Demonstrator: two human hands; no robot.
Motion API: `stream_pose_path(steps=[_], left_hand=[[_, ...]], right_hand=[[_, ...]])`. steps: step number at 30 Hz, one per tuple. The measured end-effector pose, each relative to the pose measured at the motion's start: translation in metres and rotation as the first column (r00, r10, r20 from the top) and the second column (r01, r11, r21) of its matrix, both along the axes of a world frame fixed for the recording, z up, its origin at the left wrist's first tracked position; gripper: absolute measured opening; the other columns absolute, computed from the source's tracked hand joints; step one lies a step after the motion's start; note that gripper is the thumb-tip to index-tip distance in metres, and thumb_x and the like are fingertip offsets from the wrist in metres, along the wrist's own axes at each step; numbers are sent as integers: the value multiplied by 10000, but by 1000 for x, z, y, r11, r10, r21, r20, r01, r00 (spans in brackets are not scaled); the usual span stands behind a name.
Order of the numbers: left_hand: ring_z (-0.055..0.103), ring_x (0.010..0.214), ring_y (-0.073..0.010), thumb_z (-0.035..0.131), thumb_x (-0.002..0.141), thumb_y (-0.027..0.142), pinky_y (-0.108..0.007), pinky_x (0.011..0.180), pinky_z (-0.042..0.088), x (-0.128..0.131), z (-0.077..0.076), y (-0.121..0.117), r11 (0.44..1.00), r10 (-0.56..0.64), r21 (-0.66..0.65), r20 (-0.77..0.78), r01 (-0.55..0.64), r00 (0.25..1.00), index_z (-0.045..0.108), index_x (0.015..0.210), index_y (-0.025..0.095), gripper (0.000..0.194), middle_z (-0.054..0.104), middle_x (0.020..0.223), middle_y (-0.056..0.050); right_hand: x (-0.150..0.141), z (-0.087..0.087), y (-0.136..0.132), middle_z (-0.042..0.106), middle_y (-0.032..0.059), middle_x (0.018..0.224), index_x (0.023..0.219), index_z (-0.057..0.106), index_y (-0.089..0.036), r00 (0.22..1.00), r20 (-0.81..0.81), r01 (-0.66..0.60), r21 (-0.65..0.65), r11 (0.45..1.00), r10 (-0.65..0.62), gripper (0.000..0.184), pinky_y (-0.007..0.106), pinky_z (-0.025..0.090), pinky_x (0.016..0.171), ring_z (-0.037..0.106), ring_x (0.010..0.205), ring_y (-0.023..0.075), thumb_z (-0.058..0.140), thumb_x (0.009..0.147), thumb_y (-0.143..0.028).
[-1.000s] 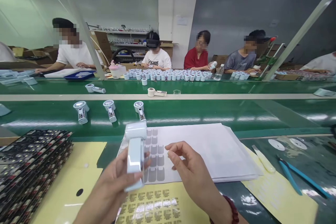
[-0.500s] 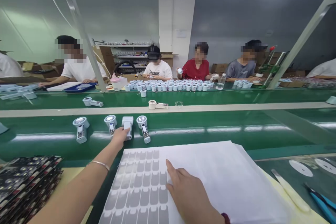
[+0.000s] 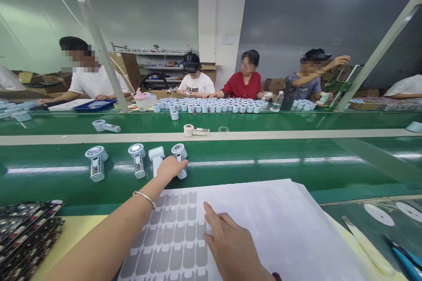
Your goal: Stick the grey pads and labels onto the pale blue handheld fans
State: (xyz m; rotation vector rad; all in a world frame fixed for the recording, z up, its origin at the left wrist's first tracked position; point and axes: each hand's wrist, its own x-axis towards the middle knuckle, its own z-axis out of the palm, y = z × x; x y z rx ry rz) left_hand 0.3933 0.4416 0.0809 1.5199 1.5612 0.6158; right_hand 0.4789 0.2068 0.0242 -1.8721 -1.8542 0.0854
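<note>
Head view: the right hand (image 3: pixel 231 241), fingers slightly spread, lies over a white sheet (image 3: pixel 280 224) beside gray labels (image 3: pixel 161 258). Well apart and farther off, the left hand (image 3: pixel 171 168) touches a pale-blue handheld device (image 3: pixel 179 149), rightmost of four on the green belt (image 3: pixel 263 151); whether it grips cannot be told. Far side, co-workers (image 3: pixel 243 85) line up behind pale-blue cups (image 3: pixel 212 108).

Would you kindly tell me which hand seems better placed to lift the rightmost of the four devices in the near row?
Probably the left hand: it is at the handle of the rightmost device, while the right hand is well short, on or just over the white sheet.
</note>
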Motion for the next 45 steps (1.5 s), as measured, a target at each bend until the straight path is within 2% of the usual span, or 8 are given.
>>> stream_pose_path(steps=[5, 9, 13, 19, 24, 29, 35, 45], left_hand=[[541, 565, -138, 554, 726, 249, -244, 577, 460, -25, 22, -42, 990, -73, -85, 380, 114, 922, 523, 661, 160, 114, 575, 653, -48], [416, 470, -97, 678, 649, 351, -209, 435, 370, -63, 41, -100, 977, -94, -103, 578, 187, 810, 569, 781, 160, 256, 552, 662, -11], [498, 477, -164, 670, 734, 353, -271, 408, 455, -97, 39, -152, 935, 187, -342, 702, 95, 688, 673, 974, 125, 331, 622, 722, -84], [691, 777, -260, 623, 851, 183, -314, 626, 609, -109, 24, -196, 843, 433, -537, 638, -34, 637, 680, 1060, 53, 252, 670, 1028, -210], [584, 501, -114, 494, 928, 107, -193, 468, 549, -96, 33, -213, 771, 598, -634, 692, -56, 404, 640, 1040, 39, 197, 592, 715, -77], [501, 430, -68, 425, 972, 165, -139, 379, 485, -81, 47, -231, 685, 714, -728, 678, 25, 178, 580, 886, 77, 198, 517, 668, -28], [542, 495, -89, 465, 959, 155, -163, 432, 512, -73, 46, -249, 622, 776, -780, 625, 61, 84, 566, 909, 97, 127, 546, 708, -41], [520, 496, -96, 461, 961, 172, -174, 424, 500, -75, 49, -258, 656, 745, -755, 645, -8, 167, 531, 791, 119, 191, 498, 648, -23]], right_hand=[[0, 18, 1, 671, -34, 984, 1312, 497, -209, 959, -278, 13, -120, 993, -46, 654, 273, 566, 728, 654, 890, 186, 627, 753, 104], [-2, 27, -1, 616, 42, 1186, 1367, 437, -190, 921, -371, 70, -140, 988, -118, 690, 360, 546, 828, 600, 1058, 247, 651, 760, 61], [-6, 28, 0, 687, 32, 993, 1356, 444, -186, 855, -500, 71, -154, 985, -140, 664, 443, 508, 858, 634, 987, 284, 596, 761, 67], [14, 26, 8, 692, 3, 821, 1173, 466, -173, 533, -846, -127, -103, 987, -20, 424, 372, 468, 967, 628, 1064, 221, 642, 794, -103], [13, 56, -10, 664, 25, 884, 1216, 445, -169, 300, -953, -236, -31, 971, 43, 586, 425, 467, 968, 605, 1093, 271, 733, 749, -375], [-32, 84, -54, 669, -12, 801, 1273, 444, -180, 58, -992, -289, 89, 953, 110, 659, 415, 477, 961, 592, 1119, 272, 794, 726, -292], [-62, 84, -75, 708, 14, 807, 1232, 503, -176, 111, -989, -191, 77, 979, 99, 565, 388, 489, 958, 576, 1147, 257, 740, 719, -188], [-67, 89, -80, 706, 11, 779, 1201, 524, -170, 158, -986, -140, 37, 989, 59, 576, 379, 524, 919, 621, 1070, 265, 728, 665, -230]])
